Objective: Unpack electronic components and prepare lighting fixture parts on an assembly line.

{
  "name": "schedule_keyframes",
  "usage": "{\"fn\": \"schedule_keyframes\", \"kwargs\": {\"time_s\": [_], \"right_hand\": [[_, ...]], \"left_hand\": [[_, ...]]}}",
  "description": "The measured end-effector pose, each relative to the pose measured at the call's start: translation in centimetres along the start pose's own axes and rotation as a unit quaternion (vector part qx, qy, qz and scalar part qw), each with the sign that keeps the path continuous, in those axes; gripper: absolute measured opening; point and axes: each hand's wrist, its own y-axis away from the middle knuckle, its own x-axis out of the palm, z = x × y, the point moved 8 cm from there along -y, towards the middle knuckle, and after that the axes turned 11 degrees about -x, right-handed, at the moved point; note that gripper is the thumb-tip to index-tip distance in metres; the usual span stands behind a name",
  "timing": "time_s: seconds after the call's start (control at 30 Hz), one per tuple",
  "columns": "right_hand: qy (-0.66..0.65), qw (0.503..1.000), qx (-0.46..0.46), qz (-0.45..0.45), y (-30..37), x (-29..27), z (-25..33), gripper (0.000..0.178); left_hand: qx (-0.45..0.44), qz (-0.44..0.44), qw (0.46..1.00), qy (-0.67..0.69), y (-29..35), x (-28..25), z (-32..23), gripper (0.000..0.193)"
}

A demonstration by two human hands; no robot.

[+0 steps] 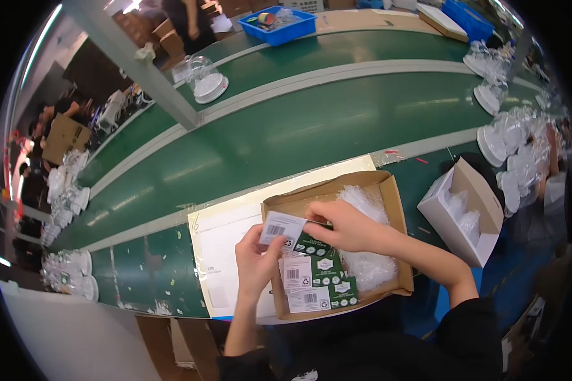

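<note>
Pinching one white-and-green card (291,230) at its two sides are the left hand (255,257) and the right hand (343,225), with fingers closed. Below it, a shallow brown box (400,236) holds similar cards (324,280) and clear plastic (374,270); an open white box (447,222) is to the right.

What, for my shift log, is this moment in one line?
left hand: pinching printed card | right hand: at card's right end | cardboard tray below: more cards, translucent material
</note>
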Motion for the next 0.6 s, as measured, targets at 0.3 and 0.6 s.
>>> {"fn": "schedule_keyframes", "kwargs": {"time_s": [0.3,0.6], "right_hand": [[-0.045,0.998,0.046,-0.009,6.5,-0.6,0.2,0.022],[-0.071,0.986,0.09,-0.122,6.5,-1.3,-0.5,0.014]], "left_hand": [[-0.035,0.017,0.997,0.07,2.5,3.0,1.1,0.012],[-0.014,-0.08,0.996,-0.033,3.4,1.2,2.1,0.009]]}}
